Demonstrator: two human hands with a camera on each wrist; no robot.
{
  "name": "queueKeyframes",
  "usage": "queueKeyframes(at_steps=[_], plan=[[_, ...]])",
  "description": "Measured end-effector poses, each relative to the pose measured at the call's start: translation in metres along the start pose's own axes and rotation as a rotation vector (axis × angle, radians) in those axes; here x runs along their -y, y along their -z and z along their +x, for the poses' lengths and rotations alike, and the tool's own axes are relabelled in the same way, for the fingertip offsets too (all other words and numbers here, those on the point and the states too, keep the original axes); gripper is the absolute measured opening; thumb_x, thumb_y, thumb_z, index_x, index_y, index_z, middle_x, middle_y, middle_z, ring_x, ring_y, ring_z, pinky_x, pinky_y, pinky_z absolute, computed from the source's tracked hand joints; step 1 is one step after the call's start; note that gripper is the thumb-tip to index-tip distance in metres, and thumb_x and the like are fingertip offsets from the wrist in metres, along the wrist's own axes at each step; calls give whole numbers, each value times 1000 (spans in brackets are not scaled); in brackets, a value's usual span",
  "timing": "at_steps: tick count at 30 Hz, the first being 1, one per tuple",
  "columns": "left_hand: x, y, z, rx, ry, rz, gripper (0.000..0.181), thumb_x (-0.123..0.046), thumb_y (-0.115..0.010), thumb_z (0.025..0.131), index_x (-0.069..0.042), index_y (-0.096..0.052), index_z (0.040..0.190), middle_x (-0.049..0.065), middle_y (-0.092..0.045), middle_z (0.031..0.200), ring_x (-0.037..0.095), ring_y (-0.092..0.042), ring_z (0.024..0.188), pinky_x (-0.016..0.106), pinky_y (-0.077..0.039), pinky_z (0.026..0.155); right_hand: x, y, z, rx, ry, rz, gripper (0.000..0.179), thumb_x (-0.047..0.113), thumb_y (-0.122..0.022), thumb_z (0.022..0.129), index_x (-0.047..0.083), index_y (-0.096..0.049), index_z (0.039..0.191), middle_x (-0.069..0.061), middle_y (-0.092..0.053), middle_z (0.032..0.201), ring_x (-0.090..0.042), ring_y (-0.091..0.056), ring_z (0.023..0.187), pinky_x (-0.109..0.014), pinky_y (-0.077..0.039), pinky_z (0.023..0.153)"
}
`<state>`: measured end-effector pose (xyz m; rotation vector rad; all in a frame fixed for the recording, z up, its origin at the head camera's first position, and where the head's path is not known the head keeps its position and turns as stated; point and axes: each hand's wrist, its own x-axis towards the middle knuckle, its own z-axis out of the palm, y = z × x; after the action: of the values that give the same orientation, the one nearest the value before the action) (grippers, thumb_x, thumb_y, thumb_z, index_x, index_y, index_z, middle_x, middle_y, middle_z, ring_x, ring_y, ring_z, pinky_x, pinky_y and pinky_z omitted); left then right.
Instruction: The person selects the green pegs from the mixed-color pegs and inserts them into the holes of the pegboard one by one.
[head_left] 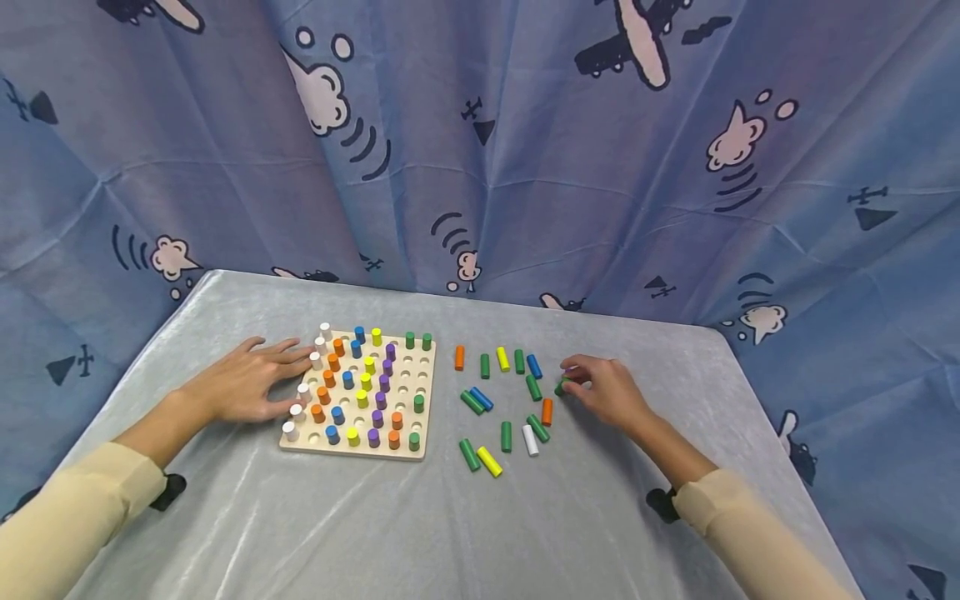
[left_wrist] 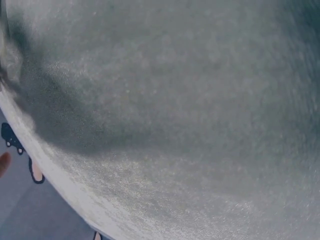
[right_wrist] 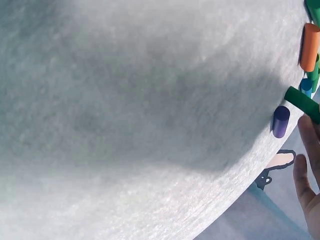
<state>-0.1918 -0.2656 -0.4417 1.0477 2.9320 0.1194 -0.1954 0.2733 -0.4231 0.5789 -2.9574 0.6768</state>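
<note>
A wooden pegboard (head_left: 352, 450) stands on the left half of the table, with rows of white, orange, blue, yellow, purple and green pegs upright in it. My left hand (head_left: 251, 381) lies at the board's left edge, fingers spread beside the white pegs (head_left: 303, 392); whether it touches them I cannot tell. To the right, my right hand (head_left: 609, 390) pinches a green peg (right_wrist: 301, 103) between thumb and fingers. Close by it, a purple peg (right_wrist: 281, 122) lies on the cloth. The left wrist view shows mostly cloth and a fingertip.
Between the board and my right hand lie several loose pegs, among them an orange peg (head_left: 460, 358), a yellow peg (head_left: 489, 461), a white peg (head_left: 530, 440) and a blue peg (head_left: 533, 366). A grey cloth (head_left: 360, 533) covers the table, and a patterned curtain (head_left: 525, 225) hangs behind.
</note>
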Motion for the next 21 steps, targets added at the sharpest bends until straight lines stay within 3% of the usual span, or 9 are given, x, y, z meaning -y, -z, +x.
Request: queueKeyframes(at_steps=[11, 21], plan=[[1, -1, -2, -12, -7, -2, 61, -49, -59, 95, -8, -59, 139, 11, -47, 151, 41, -40, 139, 71, -29, 104, 3, -7, 2, -50, -16, 42, 31, 5, -77, 85, -1, -70, 114, -12, -76, 97, -30, -73, 94, -57, -49, 90], [2, -2, -1, -18, -15, -11, 62, -49, -58, 95, -8, -57, 141, 9, -45, 153, 39, -39, 140, 69, -30, 105, 12, -9, 9, -2, -63, 50, 34, 7, -75, 88, -1, -67, 121, -11, -75, 103, -28, -70, 97, -53, -51, 88]])
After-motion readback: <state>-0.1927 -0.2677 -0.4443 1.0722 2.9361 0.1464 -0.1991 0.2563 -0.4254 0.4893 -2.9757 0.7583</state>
